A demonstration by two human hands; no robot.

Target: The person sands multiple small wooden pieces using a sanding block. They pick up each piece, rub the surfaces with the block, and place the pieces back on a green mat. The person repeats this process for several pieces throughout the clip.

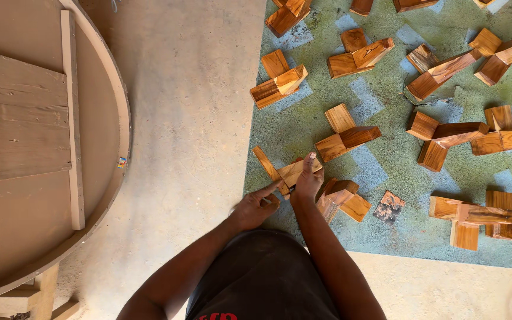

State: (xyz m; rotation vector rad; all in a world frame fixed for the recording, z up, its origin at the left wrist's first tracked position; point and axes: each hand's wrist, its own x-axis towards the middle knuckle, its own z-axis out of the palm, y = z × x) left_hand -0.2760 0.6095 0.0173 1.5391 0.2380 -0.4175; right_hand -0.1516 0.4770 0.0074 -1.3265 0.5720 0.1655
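My left hand (255,207) pinches the lower end of a joined wooden piece (284,172) made of short reddish-brown blocks, index finger stretched along it. My right hand (307,181) presses down on the same piece, thumb pointing up over its top block. The piece rests on a green mat (386,172) at its left edge. Another wooden block assembly (342,200) lies just right of my right hand.
Several similar block assemblies (346,131) are scattered across the mat. A small dark square scrap (389,206) lies to the right. A large round wooden tabletop (42,148), underside up, fills the left. Concrete floor (191,118) lies between it and the mat.
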